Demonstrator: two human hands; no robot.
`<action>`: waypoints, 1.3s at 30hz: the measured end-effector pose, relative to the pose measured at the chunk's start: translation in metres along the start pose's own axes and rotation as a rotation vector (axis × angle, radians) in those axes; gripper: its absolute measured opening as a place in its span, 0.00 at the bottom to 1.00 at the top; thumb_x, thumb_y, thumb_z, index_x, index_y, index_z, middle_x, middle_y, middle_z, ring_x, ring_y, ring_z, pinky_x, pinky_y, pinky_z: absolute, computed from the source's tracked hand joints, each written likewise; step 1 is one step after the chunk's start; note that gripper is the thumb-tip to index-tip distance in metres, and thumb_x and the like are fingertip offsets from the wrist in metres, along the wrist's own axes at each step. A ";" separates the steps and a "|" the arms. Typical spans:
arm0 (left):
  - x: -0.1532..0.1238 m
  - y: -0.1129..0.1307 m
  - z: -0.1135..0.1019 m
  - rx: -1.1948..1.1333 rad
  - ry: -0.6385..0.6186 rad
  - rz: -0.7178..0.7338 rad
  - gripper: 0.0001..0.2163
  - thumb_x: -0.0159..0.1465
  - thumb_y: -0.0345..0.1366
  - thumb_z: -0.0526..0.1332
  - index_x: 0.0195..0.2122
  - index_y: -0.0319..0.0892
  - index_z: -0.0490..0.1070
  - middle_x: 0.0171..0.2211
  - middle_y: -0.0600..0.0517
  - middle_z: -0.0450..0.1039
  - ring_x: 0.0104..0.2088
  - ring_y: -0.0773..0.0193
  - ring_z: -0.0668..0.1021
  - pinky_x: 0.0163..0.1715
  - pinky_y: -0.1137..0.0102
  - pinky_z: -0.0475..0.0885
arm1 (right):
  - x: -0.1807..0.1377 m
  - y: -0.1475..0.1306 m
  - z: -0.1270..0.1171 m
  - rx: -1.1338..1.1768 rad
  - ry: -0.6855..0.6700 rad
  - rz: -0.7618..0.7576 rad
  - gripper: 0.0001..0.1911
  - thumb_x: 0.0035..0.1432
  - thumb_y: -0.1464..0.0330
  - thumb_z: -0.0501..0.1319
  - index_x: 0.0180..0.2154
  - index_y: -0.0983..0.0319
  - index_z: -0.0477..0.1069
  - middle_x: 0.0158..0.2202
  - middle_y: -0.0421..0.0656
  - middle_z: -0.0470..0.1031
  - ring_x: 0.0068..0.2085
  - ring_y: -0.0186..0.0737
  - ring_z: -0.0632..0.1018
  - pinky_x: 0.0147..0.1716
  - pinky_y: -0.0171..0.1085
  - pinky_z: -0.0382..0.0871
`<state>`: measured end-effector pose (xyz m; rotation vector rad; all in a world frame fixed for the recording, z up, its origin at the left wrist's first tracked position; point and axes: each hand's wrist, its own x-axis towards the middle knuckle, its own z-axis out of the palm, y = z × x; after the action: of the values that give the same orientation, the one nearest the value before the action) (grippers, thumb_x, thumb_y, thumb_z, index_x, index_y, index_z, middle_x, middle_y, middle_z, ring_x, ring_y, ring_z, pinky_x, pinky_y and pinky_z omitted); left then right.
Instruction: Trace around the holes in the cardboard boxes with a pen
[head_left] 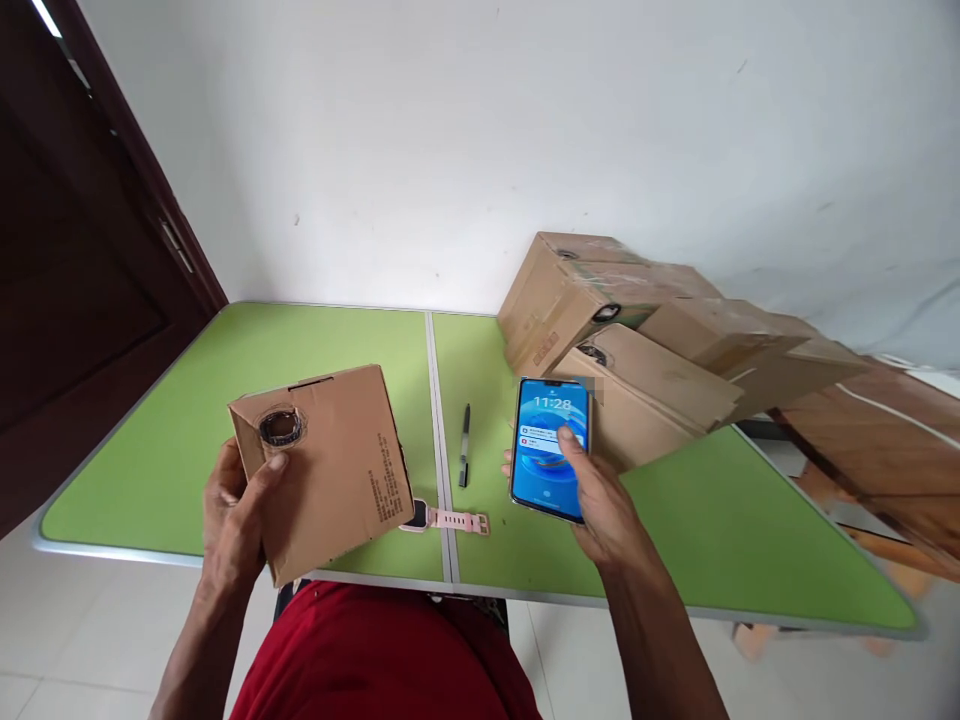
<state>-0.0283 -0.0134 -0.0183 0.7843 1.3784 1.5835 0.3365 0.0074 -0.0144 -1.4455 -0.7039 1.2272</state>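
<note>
My left hand (236, 515) grips a small brown cardboard box (330, 465) by its left edge, thumb on the front near a round watch picture; the box is tilted above the table's front edge. My right hand (600, 500) holds a smartphone (549, 445) upright, its blue screen lit and showing 11:28, thumb resting on the screen. A pink smartwatch (442, 519) lies flat on the green table (187, 420), partly hidden behind the box. A black pen (465, 445) lies between the box and the phone.
Several similar brown boxes (637, 340) are piled at the table's back right. A dark wooden door (75, 270) stands at left, a white wall behind. Wooden furniture (885, 440) sits right of the table. Red clothing (382, 650) fills the bottom.
</note>
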 end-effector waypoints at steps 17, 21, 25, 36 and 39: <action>-0.001 -0.009 0.011 0.090 -0.028 0.003 0.33 0.52 0.55 0.83 0.54 0.46 0.81 0.48 0.48 0.84 0.47 0.51 0.84 0.39 0.68 0.82 | 0.082 0.077 -0.020 -0.524 -0.049 -0.052 0.22 0.75 0.50 0.68 0.45 0.64 0.81 0.39 0.41 0.83 0.37 0.42 0.85 0.39 0.42 0.83; -0.004 -0.007 0.018 0.094 -0.065 -0.002 0.33 0.52 0.55 0.83 0.56 0.47 0.80 0.50 0.47 0.84 0.48 0.51 0.84 0.39 0.69 0.82 | 0.082 0.074 -0.012 -0.714 -0.060 -0.120 0.19 0.76 0.53 0.68 0.50 0.64 0.80 0.45 0.42 0.83 0.41 0.44 0.85 0.42 0.44 0.84; -0.004 -0.005 0.021 0.106 -0.059 0.030 0.34 0.52 0.56 0.83 0.55 0.46 0.80 0.50 0.46 0.84 0.47 0.50 0.84 0.39 0.66 0.83 | 0.084 0.075 -0.005 -0.901 -0.029 -0.205 0.19 0.77 0.53 0.66 0.40 0.62 0.79 0.37 0.40 0.82 0.37 0.42 0.83 0.44 0.45 0.81; 0.175 0.025 0.019 0.001 0.002 0.450 0.33 0.52 0.45 0.82 0.57 0.47 0.74 0.55 0.47 0.82 0.58 0.48 0.83 0.54 0.60 0.80 | 0.075 0.088 -0.025 -1.008 0.138 -0.552 0.32 0.67 0.39 0.50 0.34 0.56 0.78 0.37 0.57 0.86 0.38 0.62 0.85 0.37 0.51 0.74; 0.247 0.024 0.021 0.016 0.025 0.414 0.24 0.63 0.44 0.77 0.57 0.45 0.74 0.50 0.47 0.82 0.50 0.52 0.84 0.50 0.58 0.82 | 0.073 0.105 -0.035 -1.017 0.199 -0.668 0.36 0.70 0.38 0.49 0.39 0.58 0.82 0.39 0.56 0.86 0.39 0.62 0.86 0.37 0.51 0.77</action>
<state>-0.1189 0.2180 -0.0104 1.1169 1.3036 1.9015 0.3716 0.0341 -0.1401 -1.8358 -1.6352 0.1464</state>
